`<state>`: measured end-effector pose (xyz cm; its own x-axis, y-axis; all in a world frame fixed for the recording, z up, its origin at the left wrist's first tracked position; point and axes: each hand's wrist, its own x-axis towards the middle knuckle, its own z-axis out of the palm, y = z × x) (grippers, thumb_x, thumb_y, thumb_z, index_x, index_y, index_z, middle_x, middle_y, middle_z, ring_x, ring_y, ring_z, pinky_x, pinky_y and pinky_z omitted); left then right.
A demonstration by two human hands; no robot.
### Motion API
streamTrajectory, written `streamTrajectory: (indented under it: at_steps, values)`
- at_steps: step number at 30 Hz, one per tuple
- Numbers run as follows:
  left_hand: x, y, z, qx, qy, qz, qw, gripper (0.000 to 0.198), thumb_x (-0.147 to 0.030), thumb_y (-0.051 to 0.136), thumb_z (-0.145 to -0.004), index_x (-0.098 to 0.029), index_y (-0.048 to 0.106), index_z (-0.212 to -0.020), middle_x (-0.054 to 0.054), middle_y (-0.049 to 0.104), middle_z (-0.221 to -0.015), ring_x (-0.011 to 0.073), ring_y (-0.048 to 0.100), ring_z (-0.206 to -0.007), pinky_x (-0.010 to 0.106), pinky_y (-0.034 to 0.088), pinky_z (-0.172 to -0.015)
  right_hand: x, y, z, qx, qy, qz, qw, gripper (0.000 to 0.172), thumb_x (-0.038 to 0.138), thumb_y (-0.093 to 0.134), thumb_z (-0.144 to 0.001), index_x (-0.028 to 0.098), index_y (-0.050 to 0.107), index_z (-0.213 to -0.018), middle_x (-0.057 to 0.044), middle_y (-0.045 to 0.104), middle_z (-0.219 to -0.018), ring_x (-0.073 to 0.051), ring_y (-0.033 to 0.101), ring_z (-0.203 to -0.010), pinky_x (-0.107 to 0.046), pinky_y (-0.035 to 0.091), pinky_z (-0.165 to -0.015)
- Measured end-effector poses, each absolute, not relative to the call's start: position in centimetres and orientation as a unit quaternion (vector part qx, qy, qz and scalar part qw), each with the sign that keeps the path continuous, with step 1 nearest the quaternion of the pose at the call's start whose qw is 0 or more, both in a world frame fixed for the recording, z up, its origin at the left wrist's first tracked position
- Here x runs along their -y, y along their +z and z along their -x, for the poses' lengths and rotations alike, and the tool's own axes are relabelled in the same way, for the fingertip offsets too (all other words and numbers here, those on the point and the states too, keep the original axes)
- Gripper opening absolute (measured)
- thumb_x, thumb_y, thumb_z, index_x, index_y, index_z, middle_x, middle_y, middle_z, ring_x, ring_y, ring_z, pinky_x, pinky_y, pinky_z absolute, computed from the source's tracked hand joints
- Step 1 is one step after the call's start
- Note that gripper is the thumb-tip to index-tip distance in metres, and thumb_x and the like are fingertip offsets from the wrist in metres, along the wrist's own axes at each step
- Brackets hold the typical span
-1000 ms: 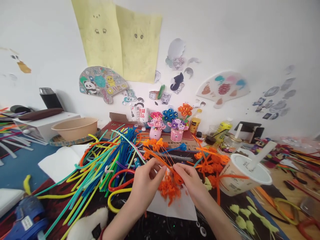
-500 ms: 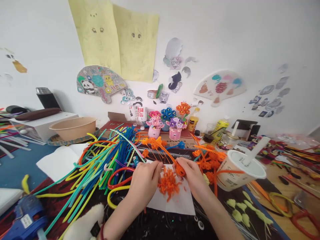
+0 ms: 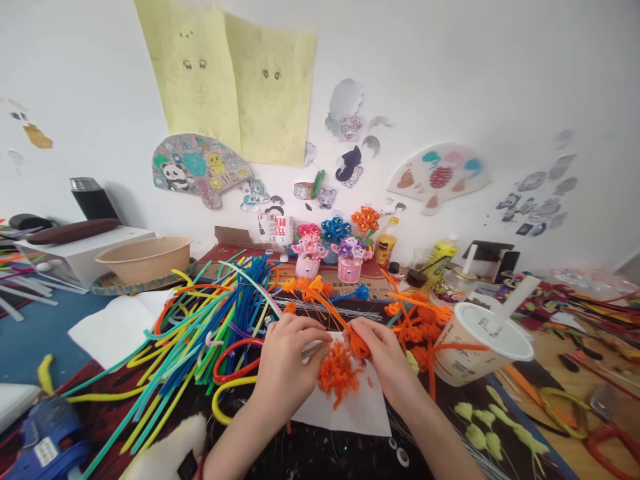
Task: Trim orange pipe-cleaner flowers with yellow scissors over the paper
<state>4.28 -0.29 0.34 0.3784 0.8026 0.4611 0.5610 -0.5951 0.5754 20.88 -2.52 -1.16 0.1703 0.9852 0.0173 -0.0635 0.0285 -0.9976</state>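
My right hand (image 3: 383,353) is closed on an orange pipe cleaner flower (image 3: 359,345); its orange fuzzy stem runs up and to the left from the fingers. My left hand (image 3: 290,357) is at the left, its fingers curled toward the thumb around something thin and greyish that I cannot make out. Between the hands, a loose heap of orange fuzz clippings (image 3: 339,377) lies on a white sheet of paper (image 3: 345,417). More orange pipe cleaner flowers (image 3: 415,320) lie just beyond my right hand, and others (image 3: 307,288) behind the paper.
A big bundle of coloured pipe cleaners (image 3: 210,333) spreads at the left, above a blue glue gun (image 3: 53,433). A lidded cup with a straw (image 3: 475,343) stands at the right, near scissors (image 3: 613,443) and pale green leaf shapes (image 3: 477,427). Potted pipe cleaner flowers (image 3: 350,263) stand at the back.
My left hand has shifted slightly left, away from the flower, and its fingers have loosened from a tight pinch. My right hand keeps hold of the orange flower in nearly the same place.
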Motion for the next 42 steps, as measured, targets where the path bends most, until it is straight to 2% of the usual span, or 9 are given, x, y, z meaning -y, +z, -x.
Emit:
streamTrajectory:
  at_steps: [5, 9, 13, 19, 26, 33, 42]
  values:
    - [0.4, 0.8, -4.3, -0.446, 0.426, -0.732, 0.291, 0.023, -0.043, 0.064, -0.074, -0.021, 0.069, -0.079, 0.001, 0.069, -0.067, 0.0146, 0.058, -0.057, 0.026, 0.043, -0.056, 2.5, -1.2, -20.6, 0.513, 0.401, 0.529, 0.544, 0.029, 0.047, 0.063, -0.076, 0.019, 0.064, -0.082, -0.002, 0.061, -0.073, -0.018, 0.055, -0.067, -0.026, 0.042, -0.058]
    - [0.3, 0.9, -4.2, -0.428, 0.472, -0.669, 0.384, 0.024, -0.040, 0.060, -0.079, -0.018, 0.067, -0.076, 0.003, 0.071, -0.072, 0.0152, 0.062, -0.063, 0.024, 0.046, -0.057, 2.8, -0.8, -20.2, 0.543, 0.426, 0.499, 0.524, 0.027, 0.044, 0.063, -0.077, 0.020, 0.066, -0.087, -0.004, 0.066, -0.081, -0.020, 0.060, -0.076, -0.028, 0.047, -0.067]
    - [0.2, 1.0, -4.0, -0.412, 0.503, -0.631, 0.423, 0.021, -0.038, 0.059, -0.080, -0.018, 0.067, -0.076, 0.002, 0.070, -0.069, 0.0131, 0.060, -0.060, 0.022, 0.045, -0.055, 3.1, -0.5, -20.3, 0.530, 0.483, 0.491, 0.495, 0.026, 0.042, 0.064, -0.077, 0.020, 0.069, -0.089, -0.006, 0.068, -0.092, -0.021, 0.061, -0.086, -0.030, 0.048, -0.074]
    - [0.1, 1.4, -3.7, -0.405, 0.506, -0.626, 0.434, 0.024, -0.038, 0.059, -0.080, -0.017, 0.063, -0.067, 0.000, 0.067, -0.064, 0.0099, 0.054, -0.054, 0.019, 0.042, -0.052, 3.5, -0.5, -20.4, 0.503, 0.578, 0.439, 0.469, 0.030, 0.041, 0.067, -0.076, 0.020, 0.066, -0.099, -0.005, 0.068, -0.087, -0.016, 0.064, -0.068, -0.029, 0.051, -0.065]
    - [0.2, 1.7, -3.7, -0.413, 0.527, -0.570, 0.476, 0.030, -0.040, 0.058, -0.080, -0.017, 0.056, -0.060, -0.005, 0.055, -0.054, 0.0065, 0.044, -0.048, 0.017, 0.035, -0.047, 3.6, -0.3, -20.3, 0.532, 0.600, 0.394, 0.448, 0.028, 0.033, 0.073, -0.072, 0.016, 0.065, -0.094, -0.006, 0.066, -0.089, -0.015, 0.063, -0.071, -0.030, 0.051, -0.070]
    - [0.1, 1.7, -3.9, -0.426, 0.517, -0.533, 0.517, 0.034, -0.041, 0.060, -0.077, -0.017, 0.051, -0.055, -0.006, 0.048, -0.049, 0.0054, 0.038, -0.044, 0.018, 0.030, -0.046, 3.8, -0.2, -20.3, 0.579, 0.618, 0.336, 0.413, 0.026, 0.030, 0.070, -0.076, 0.014, 0.067, -0.097, -0.005, 0.067, -0.079, -0.014, 0.062, -0.070, -0.025, 0.050, -0.062]
    - [-0.1, 0.9, -4.1, -0.438, 0.472, -0.523, 0.558, 0.035, -0.044, 0.061, -0.074, -0.016, 0.054, -0.055, -0.006, 0.046, -0.044, 0.0057, 0.036, -0.041, 0.019, 0.028, -0.043, 4.0, -0.4, -20.5, 0.587, 0.620, 0.319, 0.411, 0.025, 0.027, 0.071, -0.075, 0.015, 0.067, -0.097, -0.008, 0.067, -0.091, -0.015, 0.064, -0.072, -0.025, 0.050, -0.058]
